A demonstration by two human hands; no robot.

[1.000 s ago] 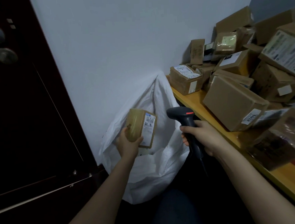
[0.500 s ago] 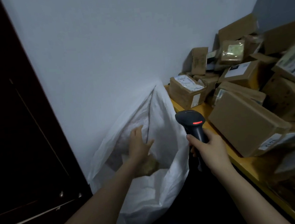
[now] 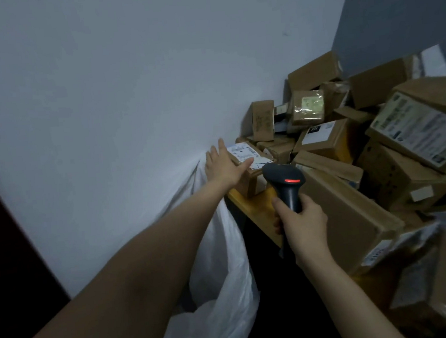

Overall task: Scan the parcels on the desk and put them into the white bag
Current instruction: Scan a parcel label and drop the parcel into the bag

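Note:
My left hand (image 3: 224, 166) reaches with spread, straight fingers over the near corner of a small brown parcel (image 3: 253, 163) with a white label, at the left end of the yellow desk (image 3: 257, 208). It holds nothing. My right hand (image 3: 300, 221) grips the handle of a dark barcode scanner (image 3: 285, 184) whose red light glows, its head just right of that parcel. The white bag (image 3: 220, 289) hangs open below my left forearm, against the wall beside the desk. No parcel shows inside it from here.
A heap of brown cardboard parcels (image 3: 374, 141) covers the desk to the right and back. A long flat box (image 3: 353, 217) lies beside the scanner. A pale wall stands behind, and a dark door (image 3: 7, 252) is at the left edge.
My left hand dropped the small taped parcel into the white bag, came out with nothing and moved up and right to the labelled parcel on the desk. The scanner stayed in my right hand.

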